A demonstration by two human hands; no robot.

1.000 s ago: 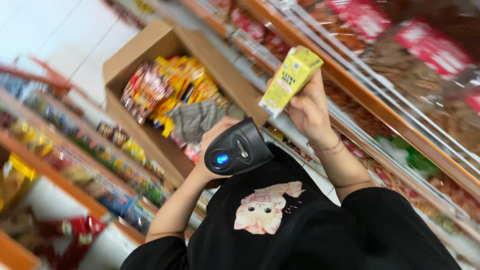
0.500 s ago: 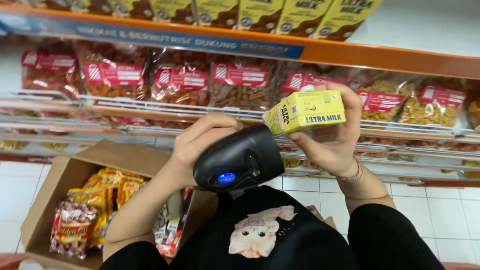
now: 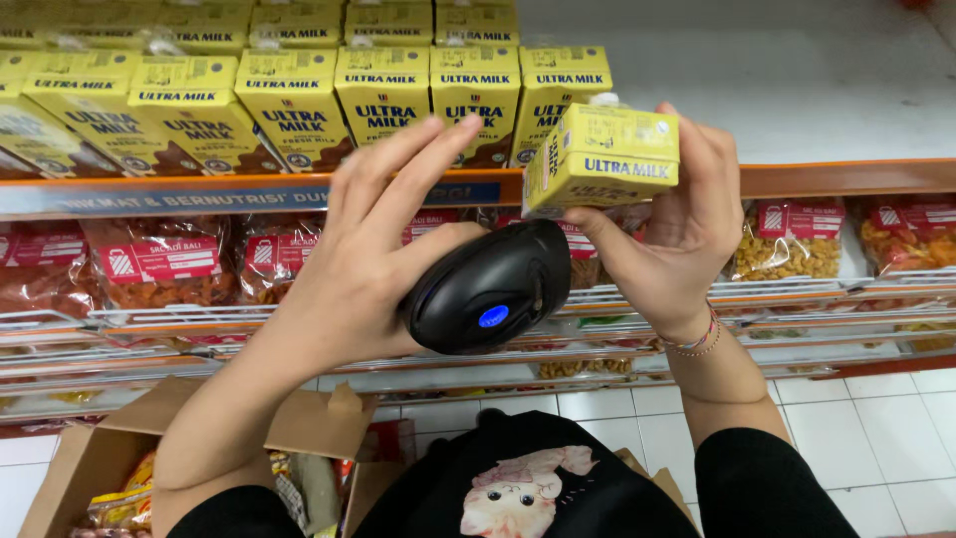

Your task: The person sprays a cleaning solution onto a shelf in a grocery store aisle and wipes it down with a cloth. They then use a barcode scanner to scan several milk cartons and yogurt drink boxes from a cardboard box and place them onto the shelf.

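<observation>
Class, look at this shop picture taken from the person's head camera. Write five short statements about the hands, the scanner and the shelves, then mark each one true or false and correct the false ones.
1. The right hand holds a yellow carton. True.
2. The left hand holds a white scanner. False: the handheld scanner is black with a blue light.
3. The upper shelf is fully stocked. False: cartons fill its left part only; the right part is bare.
4. Bagged snacks sit on the rack below the cartons. True.
5. The cardboard box on the floor is sealed. False: its flaps are open and packets show inside.
</observation>
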